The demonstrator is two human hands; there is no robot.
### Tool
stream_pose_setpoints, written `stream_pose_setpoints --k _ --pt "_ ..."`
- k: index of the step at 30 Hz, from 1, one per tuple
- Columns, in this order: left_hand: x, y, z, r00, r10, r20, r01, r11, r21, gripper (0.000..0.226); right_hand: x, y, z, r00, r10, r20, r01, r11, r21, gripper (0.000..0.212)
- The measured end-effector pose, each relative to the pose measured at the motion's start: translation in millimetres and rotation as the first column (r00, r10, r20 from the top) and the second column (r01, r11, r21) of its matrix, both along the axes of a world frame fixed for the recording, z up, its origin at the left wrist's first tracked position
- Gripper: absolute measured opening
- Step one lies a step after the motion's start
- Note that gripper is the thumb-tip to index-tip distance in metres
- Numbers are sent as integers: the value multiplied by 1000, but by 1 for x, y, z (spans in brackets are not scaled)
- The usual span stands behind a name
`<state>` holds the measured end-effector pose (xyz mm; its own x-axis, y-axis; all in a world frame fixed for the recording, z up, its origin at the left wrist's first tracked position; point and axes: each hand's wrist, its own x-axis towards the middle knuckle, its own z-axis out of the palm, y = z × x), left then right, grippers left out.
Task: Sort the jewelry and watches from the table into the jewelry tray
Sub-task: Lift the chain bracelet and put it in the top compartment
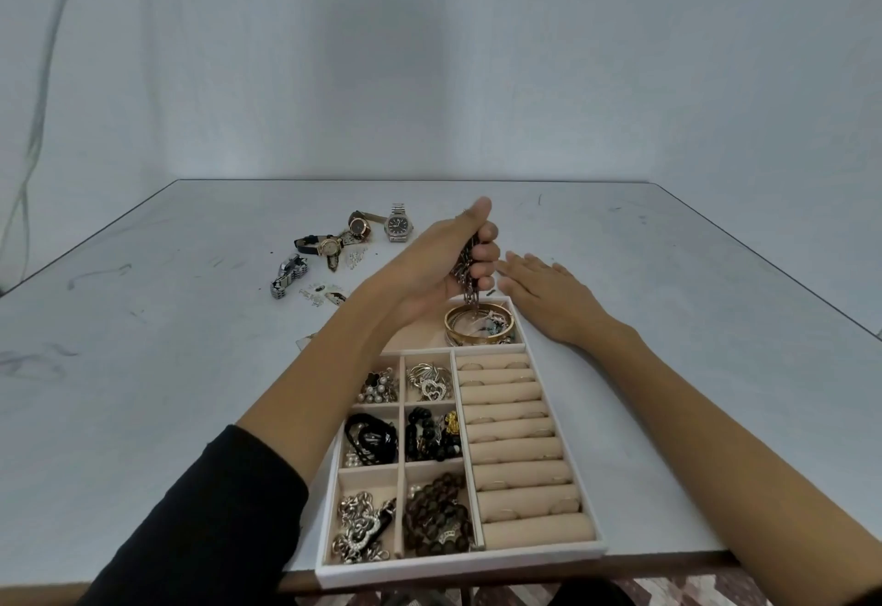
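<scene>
The white jewelry tray (pixel 458 569) with beige compartments lies at the table's near edge. My left hand (pixel 448 257) is raised over its far compartment, shut on a dark metal chain (pixel 467 271) that hangs down toward the gold bangles (pixel 477 326) lying there. Flat on the table to the right of the tray's far corner rests my right hand (pixel 549 295), fingers apart and holding nothing. Several watches stay on the table at the far left: a steel one (pixel 399 223), a brown-strap one (pixel 359 225), a gold-faced one (pixel 324 246) and a steel-bracelet one (pixel 288 276).
Small earrings on cards (pixel 324 295) and loose silver pieces (pixel 357 258) lie near the watches. The tray's small compartments hold beads, pearls and chains; ring rolls (pixel 518 448) fill its right side. A white wall stands behind the grey table (pixel 668 271).
</scene>
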<state>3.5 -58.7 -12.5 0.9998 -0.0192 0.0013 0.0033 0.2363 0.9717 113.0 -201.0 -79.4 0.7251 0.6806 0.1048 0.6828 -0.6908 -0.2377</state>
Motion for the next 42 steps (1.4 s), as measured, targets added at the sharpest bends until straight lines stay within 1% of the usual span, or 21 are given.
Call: stream_pose_setpoints --k 4,8,9,12,16,19,22,26,31,35,39,42 --pt "0 -7 -4 1000 -16 -26 19 995 98 38 2 0 0 1000 4 -10 -4 1000 28 48" --pt "-4 -5 -6 999 -44 3 41 952 302 37 4 1 0 1000 15 -16 -14 1000 19 49" --pt "-5 -5 -6 998 -59 6 53 937 346 38 4 0 1 1000 17 -24 -17 1000 18 52" --pt "-9 -5 -5 993 -115 5 102 901 422 41 2 -1 3 999 37 -35 -34 997 62 76" --pt "-11 0 -5 991 -134 -10 121 856 502 42 2 1 4 999 28 -21 -27 998 59 76" --pt "-12 3 -4 988 -156 -12 141 848 511 35 2 1 3 999 31 -29 -29 998 62 76" --pt "-12 8 -3 983 -186 9 156 851 501 29 3 0 2 999 17 -41 -16 999 32 64" --pt "-13 11 -4 978 -205 26 161 834 528 27 4 -1 1 999 14 -34 -14 1000 5 52" --pt "-13 14 -3 975 -220 38 158 799 580 26 5 -1 1 999 18 -28 -17 1000 11 50" --pt "-13 20 0 975 -203 90 102 769 631 29 9 -1 -2 1000 27 -14 -26 999 32 47" --pt "-16 34 4 984 -132 124 8 714 700 31 7 -1 -1 1000 16 -18 -16 1000 15 48" --pt "-18 36 3 984 -126 126 -7 681 732 33 6 -2 0 1000 21 -10 -21 1000 17 48"
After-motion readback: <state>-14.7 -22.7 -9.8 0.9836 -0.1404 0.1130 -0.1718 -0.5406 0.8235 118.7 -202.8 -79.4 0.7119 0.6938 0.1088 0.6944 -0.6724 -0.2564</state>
